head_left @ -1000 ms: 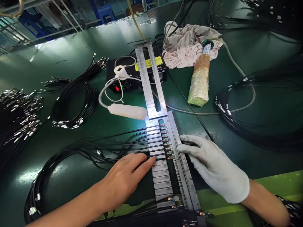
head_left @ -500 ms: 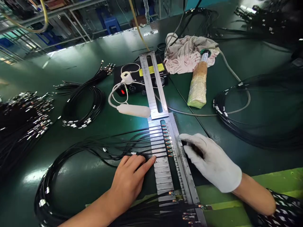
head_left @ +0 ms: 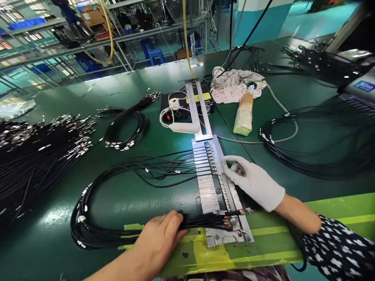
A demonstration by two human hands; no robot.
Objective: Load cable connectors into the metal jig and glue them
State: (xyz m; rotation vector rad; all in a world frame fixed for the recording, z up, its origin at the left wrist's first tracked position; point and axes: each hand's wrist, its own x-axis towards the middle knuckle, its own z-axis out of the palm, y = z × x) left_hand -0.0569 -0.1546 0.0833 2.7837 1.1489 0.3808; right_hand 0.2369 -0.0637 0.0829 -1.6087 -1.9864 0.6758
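Note:
My bare left hand (head_left: 159, 244) is closed around a bundle of black cables (head_left: 202, 221) at the near end of a slotted metal jig (head_left: 206, 187). Their stripped ends, with small coloured wires, lie over the jig. Farther up, several single black cables (head_left: 178, 156) sit side by side in the slots, wire ends along the long rail. My right hand (head_left: 254, 181), in a white glove, grips the rail's right edge, thumb and finger curled against it. A white lamp (head_left: 184, 127) shines on the jig's far end.
A black control box (head_left: 178, 113) stands under the far metal frame. Behind right are a cloth (head_left: 234, 84) and a wrapped block (head_left: 244, 113). Coiled cables (head_left: 127, 132) and a large cable pile (head_left: 43, 156) lie left; another coil (head_left: 281, 156) lies right. Green tape (head_left: 336, 218) covers the near edge.
My left hand has moved from the slotted cables toward me and now holds the near cable bundle. My right hand stays at the rail. The view has tilted up.

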